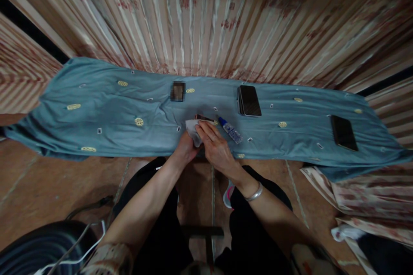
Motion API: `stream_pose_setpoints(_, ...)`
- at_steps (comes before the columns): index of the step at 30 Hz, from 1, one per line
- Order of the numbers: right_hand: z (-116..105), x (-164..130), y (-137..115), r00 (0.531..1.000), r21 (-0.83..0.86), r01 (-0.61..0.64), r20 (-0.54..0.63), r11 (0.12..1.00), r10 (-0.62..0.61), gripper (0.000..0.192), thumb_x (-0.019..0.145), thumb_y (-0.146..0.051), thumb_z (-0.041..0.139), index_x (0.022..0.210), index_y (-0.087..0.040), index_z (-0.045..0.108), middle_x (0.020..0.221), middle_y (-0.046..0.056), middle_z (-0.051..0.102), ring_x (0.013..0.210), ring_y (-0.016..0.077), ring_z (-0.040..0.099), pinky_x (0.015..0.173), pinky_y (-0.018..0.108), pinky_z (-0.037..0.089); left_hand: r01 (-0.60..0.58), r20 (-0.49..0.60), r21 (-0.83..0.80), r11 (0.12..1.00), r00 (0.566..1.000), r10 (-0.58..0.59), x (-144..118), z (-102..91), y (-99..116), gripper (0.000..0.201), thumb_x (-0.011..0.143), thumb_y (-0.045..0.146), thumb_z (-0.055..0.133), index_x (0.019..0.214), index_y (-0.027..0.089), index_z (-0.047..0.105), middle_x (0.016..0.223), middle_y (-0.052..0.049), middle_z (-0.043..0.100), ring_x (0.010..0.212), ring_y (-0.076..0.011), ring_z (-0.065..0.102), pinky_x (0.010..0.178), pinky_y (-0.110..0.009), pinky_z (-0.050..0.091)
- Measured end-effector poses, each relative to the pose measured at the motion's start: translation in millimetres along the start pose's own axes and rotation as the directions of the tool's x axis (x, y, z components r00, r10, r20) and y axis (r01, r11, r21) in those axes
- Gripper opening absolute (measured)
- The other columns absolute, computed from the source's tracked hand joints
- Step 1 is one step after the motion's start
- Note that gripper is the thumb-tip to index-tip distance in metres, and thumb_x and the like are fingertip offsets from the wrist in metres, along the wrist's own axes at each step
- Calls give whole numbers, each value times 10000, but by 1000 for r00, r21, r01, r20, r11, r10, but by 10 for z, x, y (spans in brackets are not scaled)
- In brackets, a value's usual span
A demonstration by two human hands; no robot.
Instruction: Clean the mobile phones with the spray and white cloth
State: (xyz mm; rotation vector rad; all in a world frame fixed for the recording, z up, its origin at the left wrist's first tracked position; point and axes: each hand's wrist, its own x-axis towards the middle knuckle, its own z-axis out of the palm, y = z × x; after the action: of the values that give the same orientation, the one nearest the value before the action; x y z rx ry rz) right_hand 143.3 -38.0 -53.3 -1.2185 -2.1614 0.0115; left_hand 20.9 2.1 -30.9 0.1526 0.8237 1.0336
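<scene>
Both hands meet at the near edge of a blue cloth-covered table. My left hand grips a small dark flat object, mostly hidden by the white cloth, from below. A white cloth lies over that object, and my right hand presses it down with its fingers. A small spray bottle with a blue cap lies just right of the hands.
A dark phone lies further back on the table and another dark phone lies at the far right. A small blurred item sits at the back centre. Striped curtains hang behind. Cables and a dark round object are at lower left.
</scene>
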Motion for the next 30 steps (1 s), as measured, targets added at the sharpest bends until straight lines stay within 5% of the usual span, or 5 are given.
stream_pose_setpoints(4, 8, 5, 26, 1000, 12, -11, -7, 1000, 11, 594, 974, -8, 371, 1523, -118, 570, 1566, 139, 595, 1523, 240, 479, 1271, 462, 444, 4, -97, -3, 1000, 995, -5, -61, 95, -10, 225, 945, 129, 505, 805, 163, 678, 753, -22, 712, 876, -184, 706, 912, -308, 559)
stream_pose_setpoints(10, -28, 52, 94, 997, -10, -68, -20, 998, 68, 594, 992, -8, 340, 1537, -112, 549, 1580, 163, 578, 1541, 240, 467, 1272, 492, 438, 7, -38, 63, 998, 999, -4, -113, 159, -86, 205, 902, 131, 530, 876, 183, 727, 786, -39, 753, 935, -196, 723, 851, -271, 553)
stream_pose_setpoints(19, -40, 46, 130, 989, -36, -147, 20, 988, 148, 593, 977, -16, 370, 1532, -110, 558, 1582, 168, 574, 1519, 258, 501, 1278, 492, 429, 53, -19, 104, 993, 999, -51, -135, 125, 52, 370, 1061, 343, 436, 892, 197, 732, 776, -24, 752, 683, -160, 659, 644, -265, 519)
stream_pose_setpoints(30, -37, 20, 141, 981, -65, -181, 60, 981, 185, 621, 935, 11, 407, 1538, -62, 541, 1597, 210, 545, 1534, 287, 474, 1283, 499, 416, 33, -43, 66, 997, 999, -30, -113, 116, 113, 366, 1062, 383, 443, 1045, 184, 750, 876, -80, 786, 876, -241, 734, 851, -358, 571)
